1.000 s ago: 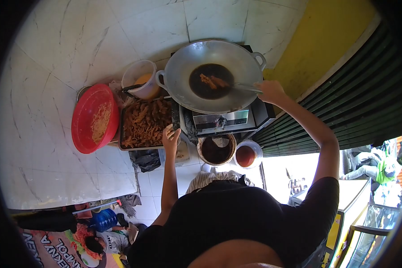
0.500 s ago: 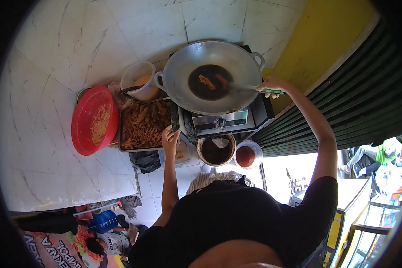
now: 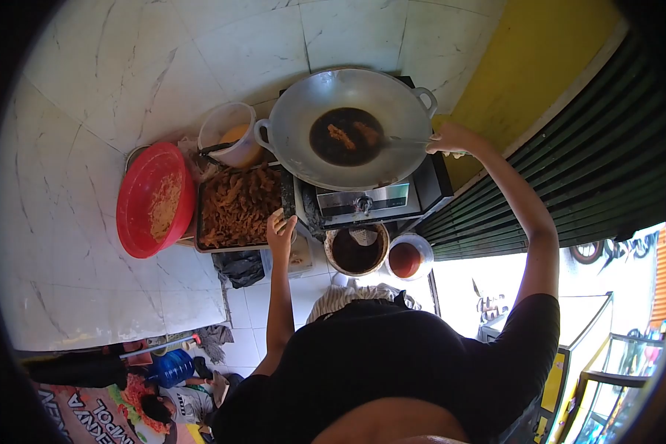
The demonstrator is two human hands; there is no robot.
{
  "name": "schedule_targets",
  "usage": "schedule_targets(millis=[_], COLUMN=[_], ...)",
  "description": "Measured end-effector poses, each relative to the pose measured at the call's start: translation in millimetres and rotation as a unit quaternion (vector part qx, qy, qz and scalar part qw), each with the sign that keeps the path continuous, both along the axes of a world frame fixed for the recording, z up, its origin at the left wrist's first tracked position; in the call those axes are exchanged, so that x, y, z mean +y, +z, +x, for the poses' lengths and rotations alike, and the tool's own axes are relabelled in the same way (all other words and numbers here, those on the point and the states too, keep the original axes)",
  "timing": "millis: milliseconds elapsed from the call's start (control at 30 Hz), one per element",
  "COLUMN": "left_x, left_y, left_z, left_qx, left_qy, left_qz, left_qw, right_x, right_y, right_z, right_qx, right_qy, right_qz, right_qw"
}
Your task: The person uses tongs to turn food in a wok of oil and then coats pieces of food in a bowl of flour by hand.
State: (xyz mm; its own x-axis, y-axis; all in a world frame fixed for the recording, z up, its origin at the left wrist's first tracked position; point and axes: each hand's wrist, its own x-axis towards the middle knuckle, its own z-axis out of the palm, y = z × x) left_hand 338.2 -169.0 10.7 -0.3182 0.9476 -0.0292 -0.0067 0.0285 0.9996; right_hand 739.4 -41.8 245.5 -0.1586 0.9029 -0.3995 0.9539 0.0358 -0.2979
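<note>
A large metal wok (image 3: 292, 111) with two loop handles sits on a gas stove (image 3: 377, 200). Dark oil (image 3: 340, 155) fills its bottom, with brown fried pieces (image 3: 340, 136) in it. My right hand (image 3: 451, 139) is closed around the handle of a metal spatula (image 3: 405, 143), whose blade reaches into the oil from the right. Near the stove's front left corner, my left hand (image 3: 280, 228) is curled on the black edge (image 3: 288, 192) beside the tray. A tray of fried pieces (image 3: 238, 207) lies just left of that hand.
Left of the tray stands a red basin (image 3: 137, 211) with crumbly coating. Behind it is a clear plastic tub (image 3: 226, 122). Below the stove are a pot (image 3: 357, 250) and a tub of reddish liquid (image 3: 405, 260). A person (image 3: 181, 403) is at lower left; a dark shutter (image 3: 562, 177) runs along the right.
My right hand has tilted and shifted slightly with the spatula, its green handle now less visible. My left hand stays on the edge. A person in green outside at right is out of view.
</note>
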Motion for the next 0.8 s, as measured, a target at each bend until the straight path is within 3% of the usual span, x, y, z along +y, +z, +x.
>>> schedule_targets(millis=[67, 133, 333, 467, 533, 800], left_x=[0.0, 0.8, -0.1, 0.6, 1.5, 0.5], left_y=[0.0, -1.4, 2.3, 0.6, -2.4, 0.1], left_z=[0.1, -0.3, 1.0, 0.7, 0.5, 1.7], left_qx=[0.000, 0.001, 0.016, 0.022, 0.029, 0.018], left_qy=[0.001, 0.002, 0.003, 0.008, 0.007, 0.011], left_qz=[0.002, 0.003, 0.002, 0.021, 0.031, 0.030], left_qw=[1.000, 1.000, 1.000, 1.000, 0.999, 0.999], right_x=[-3.0, -4.7, -7.8, -11.6, -17.9, -11.3], right_y=[-2.1, -7.4, -11.0, -21.3, -22.9, -57.6], right_z=[-6.1, -12.4, -21.6, -33.0, -43.6, -64.0], right_qx=[-0.007, -0.127, -0.140, -0.132, -0.142, -0.174], right_qy=[0.017, 0.076, 0.074, 0.105, 0.173, 0.188], right_qz=[0.023, 0.157, 0.239, 0.266, 0.275, 0.272], right_qw=[1.000, 0.976, 0.958, 0.949, 0.935, 0.928])
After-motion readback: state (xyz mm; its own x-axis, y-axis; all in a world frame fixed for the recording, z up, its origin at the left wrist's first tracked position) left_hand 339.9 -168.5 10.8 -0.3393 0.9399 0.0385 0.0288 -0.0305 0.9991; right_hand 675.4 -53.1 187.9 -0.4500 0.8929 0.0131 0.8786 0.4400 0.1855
